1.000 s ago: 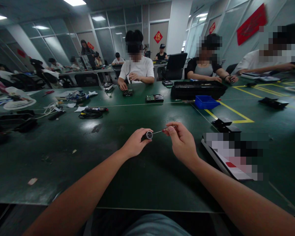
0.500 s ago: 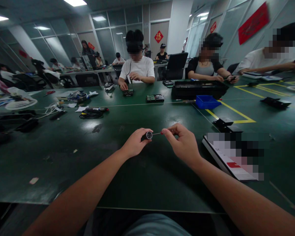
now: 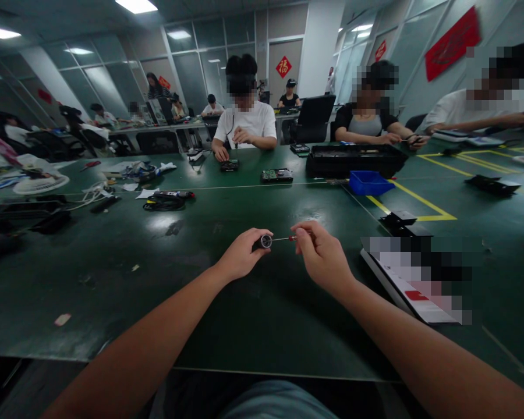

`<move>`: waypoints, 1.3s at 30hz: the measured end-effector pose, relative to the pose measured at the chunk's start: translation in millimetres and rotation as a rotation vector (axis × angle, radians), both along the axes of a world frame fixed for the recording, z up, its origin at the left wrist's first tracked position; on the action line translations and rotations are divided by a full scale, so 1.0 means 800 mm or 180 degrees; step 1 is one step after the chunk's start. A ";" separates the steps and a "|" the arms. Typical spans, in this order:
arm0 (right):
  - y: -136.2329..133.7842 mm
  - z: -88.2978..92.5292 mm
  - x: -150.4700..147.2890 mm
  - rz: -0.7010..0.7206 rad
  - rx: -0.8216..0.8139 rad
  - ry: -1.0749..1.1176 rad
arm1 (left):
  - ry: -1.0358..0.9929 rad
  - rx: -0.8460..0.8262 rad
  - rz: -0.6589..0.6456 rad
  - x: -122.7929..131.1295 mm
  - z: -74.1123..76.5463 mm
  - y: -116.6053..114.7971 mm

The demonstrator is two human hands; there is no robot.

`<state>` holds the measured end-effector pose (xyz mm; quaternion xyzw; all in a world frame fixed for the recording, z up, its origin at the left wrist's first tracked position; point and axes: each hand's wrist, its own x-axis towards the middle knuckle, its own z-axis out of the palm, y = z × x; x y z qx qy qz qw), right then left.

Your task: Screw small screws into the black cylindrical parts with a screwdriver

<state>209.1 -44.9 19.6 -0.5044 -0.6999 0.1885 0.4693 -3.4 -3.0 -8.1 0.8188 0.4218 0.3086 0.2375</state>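
Over the green table [image 3: 262, 326], my left hand [image 3: 241, 254] grips a small black cylinder [image 3: 266, 241] with a silvery ring at its round end, which faces me. From the right, my right hand [image 3: 321, 251] holds a screwdriver [image 3: 291, 238] with a thin metal shaft and a red part at the handle's front. The shaft lies level and its tip meets the right side of the cylinder. My right fingers curl round the handle and hide most of it.
A white box [image 3: 395, 279] lies right of my right forearm, with black brackets [image 3: 402, 223] behind it. Farther back are a blue bin [image 3: 369, 183], a long black housing [image 3: 356, 160], a circuit board [image 3: 277, 175] and coiled cable [image 3: 166, 201]. Several people sit beyond.
The fingers of my right hand have shifted on the screwdriver handle, leaving its red front part more exposed. My left hand keeps its hold on the cylinder. The view has moved slightly.
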 end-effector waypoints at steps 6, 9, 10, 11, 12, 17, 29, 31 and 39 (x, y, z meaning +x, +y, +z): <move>-0.003 -0.003 -0.001 0.0032 0.0033 0.0021 | -0.0064 0.0063 -0.0041 0.000 0.000 0.001; -0.002 -0.003 -0.003 -0.0070 0.0040 0.0249 | -0.0040 0.0049 -0.0025 0.001 0.003 -0.001; -0.001 -0.004 -0.004 -0.0082 0.0023 0.0389 | -0.0022 0.0052 -0.0010 0.001 0.004 -0.001; 0.000 -0.004 -0.004 -0.0073 -0.0004 0.0535 | -0.0004 0.0057 0.0001 0.001 0.004 0.000; 0.001 -0.004 -0.005 -0.0041 -0.0043 0.0675 | 0.0009 0.0066 0.0012 0.001 0.004 0.000; 0.011 -0.012 -0.008 0.0074 -0.0323 0.1369 | -0.0075 0.0184 0.0019 -0.001 0.003 0.004; 0.024 -0.024 -0.003 -0.0290 -0.0564 0.2087 | 0.0457 0.0344 -0.0077 -0.008 0.010 0.007; 0.019 -0.019 -0.005 -0.0328 -0.0372 0.1761 | 0.0468 0.0290 -0.0047 -0.006 0.009 0.006; 0.012 -0.015 -0.006 -0.0256 -0.0210 0.1148 | 0.0439 0.0198 0.0003 -0.004 0.006 0.004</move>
